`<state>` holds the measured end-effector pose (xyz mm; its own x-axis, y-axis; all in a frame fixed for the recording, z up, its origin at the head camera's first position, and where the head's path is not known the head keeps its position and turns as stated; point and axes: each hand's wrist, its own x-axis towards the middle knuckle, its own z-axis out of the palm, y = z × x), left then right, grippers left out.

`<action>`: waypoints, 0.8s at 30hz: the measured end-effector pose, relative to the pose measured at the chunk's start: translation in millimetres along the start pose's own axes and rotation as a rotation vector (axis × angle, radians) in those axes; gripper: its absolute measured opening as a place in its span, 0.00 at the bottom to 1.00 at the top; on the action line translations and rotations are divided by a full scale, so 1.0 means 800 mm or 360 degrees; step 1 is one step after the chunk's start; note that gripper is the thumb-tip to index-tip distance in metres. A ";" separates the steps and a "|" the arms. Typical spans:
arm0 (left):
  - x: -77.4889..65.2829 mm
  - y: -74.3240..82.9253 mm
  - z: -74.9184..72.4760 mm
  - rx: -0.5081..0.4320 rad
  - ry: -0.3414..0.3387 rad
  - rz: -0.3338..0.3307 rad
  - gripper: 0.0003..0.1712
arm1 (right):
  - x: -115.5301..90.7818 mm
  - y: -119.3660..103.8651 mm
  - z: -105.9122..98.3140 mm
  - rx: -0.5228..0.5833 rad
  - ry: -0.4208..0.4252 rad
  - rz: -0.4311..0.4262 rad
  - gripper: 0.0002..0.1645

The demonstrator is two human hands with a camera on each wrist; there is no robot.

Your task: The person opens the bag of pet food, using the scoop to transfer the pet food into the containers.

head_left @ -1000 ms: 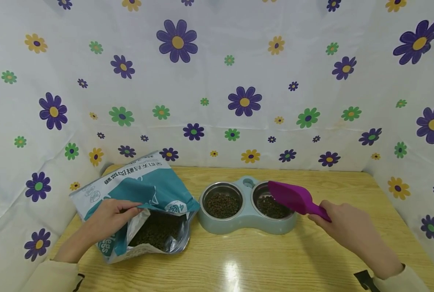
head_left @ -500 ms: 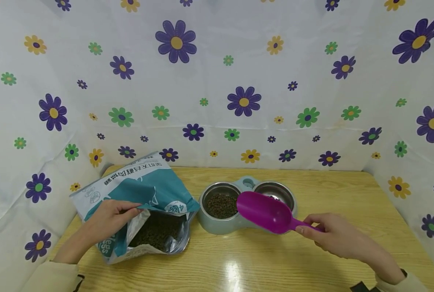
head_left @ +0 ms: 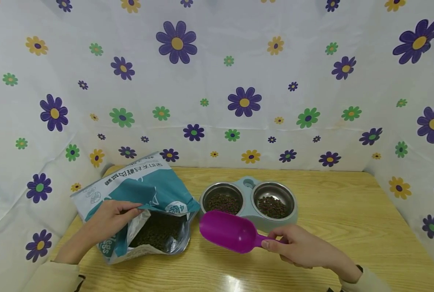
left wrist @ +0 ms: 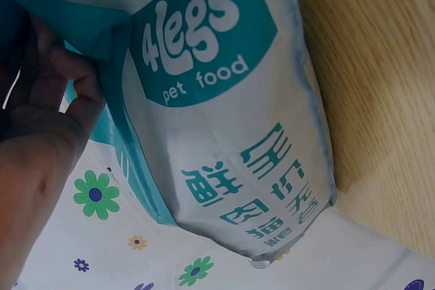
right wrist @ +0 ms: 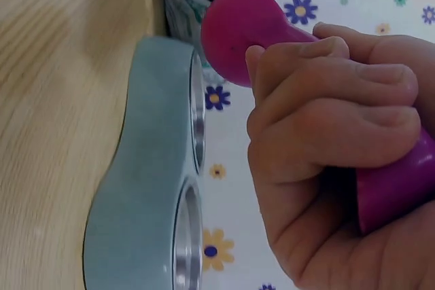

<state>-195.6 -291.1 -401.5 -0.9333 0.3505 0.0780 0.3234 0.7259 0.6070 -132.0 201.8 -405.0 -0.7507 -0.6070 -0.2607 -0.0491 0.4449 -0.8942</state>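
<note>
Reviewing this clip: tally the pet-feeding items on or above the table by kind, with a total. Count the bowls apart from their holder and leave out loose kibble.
Pet food bag: 1
Magenta scoop: 1
Pale blue-green holder: 1
Metal bowls: 2
Total: 5

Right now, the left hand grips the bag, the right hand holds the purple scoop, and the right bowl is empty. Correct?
Not quite: the right bowl isn't empty; the head view shows brown pet food in it. The rest is right: the left hand grips the bag, and the right hand holds the purple scoop.
</note>
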 end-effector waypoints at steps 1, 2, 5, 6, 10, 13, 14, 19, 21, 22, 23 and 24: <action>0.000 0.000 0.000 -0.0003 -0.0004 -0.0004 0.17 | 0.004 -0.002 0.005 0.0003 -0.0007 -0.0009 0.17; 0.000 0.000 0.000 -0.0004 -0.0002 -0.0006 0.17 | 0.008 -0.004 0.009 0.0000 -0.0012 -0.0022 0.17; 0.000 0.000 0.000 0.0002 0.0008 0.0000 0.17 | 0.020 -0.011 0.023 -0.0064 0.0007 -0.0045 0.19; 0.000 0.000 0.000 0.0003 0.0011 0.0007 0.16 | 0.024 -0.013 0.027 -0.0097 0.0017 -0.0051 0.20; -0.001 -0.002 0.001 0.0010 0.0025 0.0033 0.16 | 0.041 -0.018 0.042 -0.0253 0.0065 -0.0087 0.23; -0.001 -0.003 0.001 0.0011 0.0033 0.0032 0.16 | 0.053 -0.022 0.051 -0.0367 0.0098 -0.0130 0.23; -0.001 -0.003 0.001 0.0012 0.0034 0.0033 0.16 | 0.057 -0.024 0.053 -0.0389 0.0103 -0.0138 0.23; -0.001 -0.003 0.001 0.0025 0.0035 0.0027 0.16 | 0.069 -0.031 0.062 -0.0436 0.0102 -0.0145 0.23; -0.001 -0.003 0.001 0.0032 0.0041 0.0032 0.15 | 0.072 -0.033 0.064 -0.0450 0.0101 -0.0148 0.22; -0.001 -0.002 0.000 0.0033 0.0041 0.0037 0.15 | 0.073 -0.035 0.065 -0.0466 0.0105 -0.0156 0.22; 0.000 -0.002 0.000 0.0034 0.0042 0.0040 0.15 | 0.074 -0.036 0.067 -0.0487 0.0113 -0.0169 0.21; 0.000 -0.002 0.000 0.0033 0.0042 0.0038 0.15 | 0.076 -0.038 0.068 -0.0516 0.0122 -0.0180 0.21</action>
<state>-196.1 -292.2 -402.8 -0.9290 0.3524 0.1135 0.3487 0.7298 0.5881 -140.1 115.9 -413.6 -0.7751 -0.6188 -0.1274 -0.3325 0.5711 -0.7505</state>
